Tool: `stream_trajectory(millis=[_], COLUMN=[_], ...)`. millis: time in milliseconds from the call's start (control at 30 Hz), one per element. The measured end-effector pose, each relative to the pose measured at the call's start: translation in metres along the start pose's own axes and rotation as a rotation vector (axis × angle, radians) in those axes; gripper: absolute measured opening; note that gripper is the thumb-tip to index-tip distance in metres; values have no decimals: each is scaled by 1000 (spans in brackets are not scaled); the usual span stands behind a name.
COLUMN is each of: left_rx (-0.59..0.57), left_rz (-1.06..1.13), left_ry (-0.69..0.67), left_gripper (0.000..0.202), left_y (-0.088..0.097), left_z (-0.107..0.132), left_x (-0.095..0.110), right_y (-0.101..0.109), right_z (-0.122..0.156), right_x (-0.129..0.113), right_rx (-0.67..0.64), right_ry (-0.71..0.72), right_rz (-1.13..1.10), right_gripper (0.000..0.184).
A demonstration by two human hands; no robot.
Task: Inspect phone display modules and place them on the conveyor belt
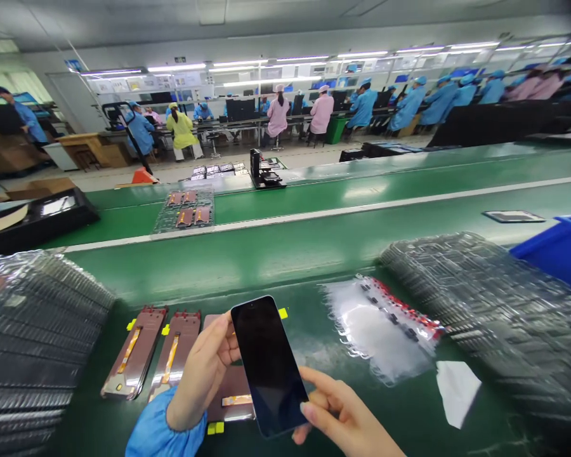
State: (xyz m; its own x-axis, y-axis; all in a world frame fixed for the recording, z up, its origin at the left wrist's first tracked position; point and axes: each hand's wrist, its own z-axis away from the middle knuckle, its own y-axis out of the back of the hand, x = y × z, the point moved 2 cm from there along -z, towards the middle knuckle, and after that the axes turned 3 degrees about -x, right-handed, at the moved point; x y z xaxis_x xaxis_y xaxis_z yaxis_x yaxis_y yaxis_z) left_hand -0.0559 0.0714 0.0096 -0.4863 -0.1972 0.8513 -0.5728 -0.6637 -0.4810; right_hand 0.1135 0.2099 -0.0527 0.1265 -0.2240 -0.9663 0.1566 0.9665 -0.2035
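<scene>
Between my two hands is a black-screened smartphone point(269, 368), tilted, its dark face toward me. My left hand point(212, 355), in a blue sleeve, grips its upper left edge. At the lower right edge, my right hand point(333, 406) pinches it between thumb and fingers. Under and behind the phone lies a brownish display panel point(233, 393) with an orange flex cable, partly hidden by my left hand and the phone. More such panels point(133, 355) lie in stacks to the left, with yellow tabs and orange cables.
Clear plastic trays are stacked at left point(33, 343) and right point(476, 285). Clear film sheets with red tabs point(385, 324) and a white wipe point(457, 390) lie right. Beyond runs a green conveyor point(314, 241) carrying a tray of panels point(185, 209). A blue bin point(561, 251) stands far right. People work behind.
</scene>
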Motion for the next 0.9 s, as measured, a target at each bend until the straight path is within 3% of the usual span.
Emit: stream_trajectory(millis=[167,500,567,633,733,800,900], left_rx=[108,208,193,98,-52,-69,3], left_rz=[-69,-148,-161,-134,-121,-177,-231], left_ry=[17,-28,-19,29,163,237,235], left_gripper=[40,45,46,49,47,44,37], left_y=[3,10,10,11,16,24,40], left_z=[4,4,3,0,-12,-28,-69], left_x=[-2,-12,-10,-7,0,7,20], right_y=[-3,2,1,2,7,13,25], right_z=[7,8,8,6,-7,-23,-51], right_x=[11,22,16,8,-1,0,10], right_rx=[21,-70,-51,-48,-150,-204,-60], right_ry=[-31,-52,-41,-23,-23,-38,42], right_rz=[-52,66,64,59,63,38,144], right_gripper=[56,60,60,59,60,68,70])
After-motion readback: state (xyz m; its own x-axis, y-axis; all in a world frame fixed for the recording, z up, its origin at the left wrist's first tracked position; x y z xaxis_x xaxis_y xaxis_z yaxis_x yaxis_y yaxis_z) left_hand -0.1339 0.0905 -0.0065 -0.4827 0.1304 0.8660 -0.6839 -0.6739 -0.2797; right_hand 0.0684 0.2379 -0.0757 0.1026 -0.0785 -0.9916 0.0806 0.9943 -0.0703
